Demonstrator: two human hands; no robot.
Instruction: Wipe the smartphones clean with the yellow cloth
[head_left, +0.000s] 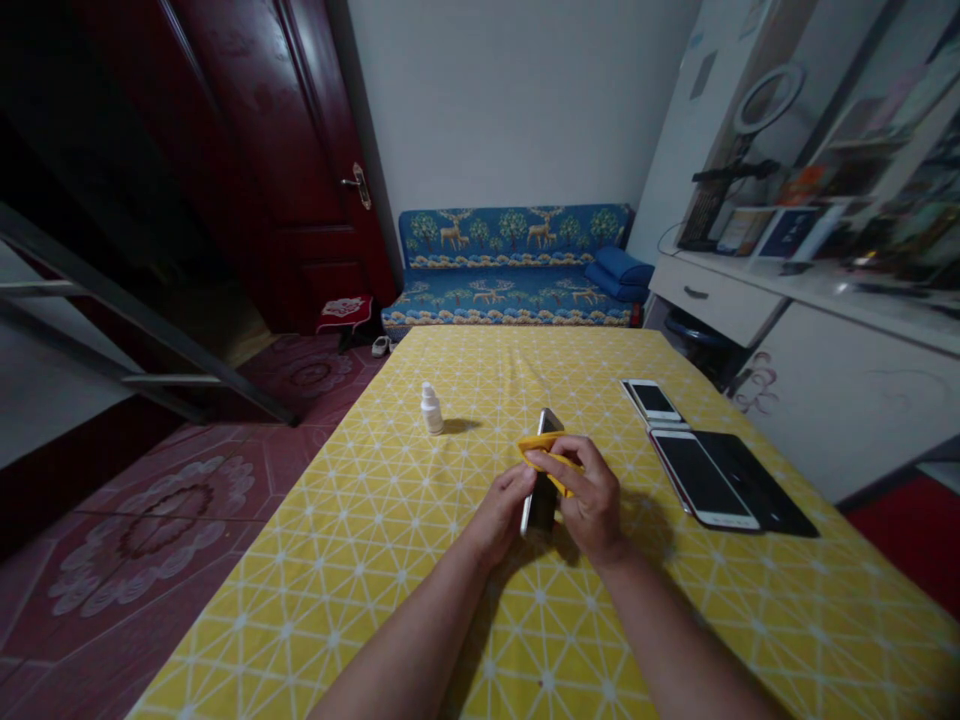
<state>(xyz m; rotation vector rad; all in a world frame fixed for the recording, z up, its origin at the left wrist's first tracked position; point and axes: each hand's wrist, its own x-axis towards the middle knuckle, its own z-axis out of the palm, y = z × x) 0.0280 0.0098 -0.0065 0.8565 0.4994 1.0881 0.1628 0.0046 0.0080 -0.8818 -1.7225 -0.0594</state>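
A smartphone is tilted on its side above the table, gripped along its left edge by my left hand. My right hand pinches a folded yellow cloth and presses it against the phone's dark face. Part of that face is covered by the cloth and fingers. To the left of my hands, a small white bottle stands upright on the tablecloth.
A yellow patterned cloth covers the table. On its right lie a white phone and a larger phone with an opened dark case. Beyond are a blue sofa and a white cabinet.
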